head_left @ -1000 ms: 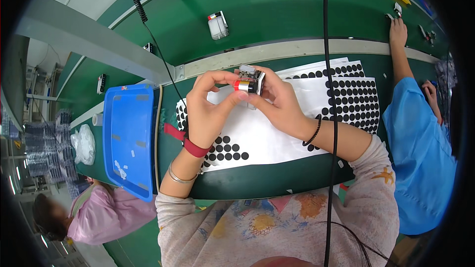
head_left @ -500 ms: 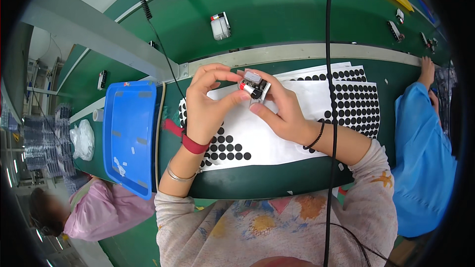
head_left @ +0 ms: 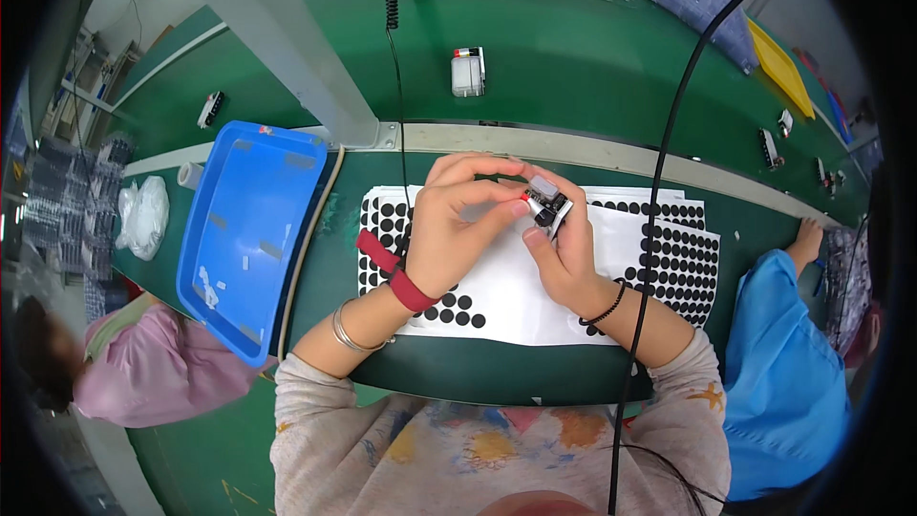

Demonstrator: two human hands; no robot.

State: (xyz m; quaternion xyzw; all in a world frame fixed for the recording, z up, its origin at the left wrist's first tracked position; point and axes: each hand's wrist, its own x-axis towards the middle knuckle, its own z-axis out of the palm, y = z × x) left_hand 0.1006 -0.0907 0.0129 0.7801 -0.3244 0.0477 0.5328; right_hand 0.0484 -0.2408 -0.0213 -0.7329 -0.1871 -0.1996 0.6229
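Between my hands, above white sheets, is a small electronic module [head_left: 545,199] with a pale grey block, dark circuitry, a black and white cylindrical part and a white edge. My right hand [head_left: 571,263] grips it from the right, thumb below and fingers behind. From the left, my left hand [head_left: 457,234] pinches the cylindrical part's end with thumb and forefinger; the fingertips partly hide it. A red strap [head_left: 413,292] and a silver bangle circle my left wrist. Beneath lie sheets of round black stickers [head_left: 683,263], with a bare white part in the middle.
A blue tray [head_left: 250,229] with small white scraps stands at left, beside a grey post [head_left: 287,38]. Another module [head_left: 468,72] sits on the green surface beyond the rail. A black cable [head_left: 659,182] hangs in front. People in pink [head_left: 167,363] and blue [head_left: 788,373] sit on either side.
The view has shifted, so the bench appears displaced. Both hands still hold the module, which is tilted a little differently; my left thumb now covers the red end that showed before.
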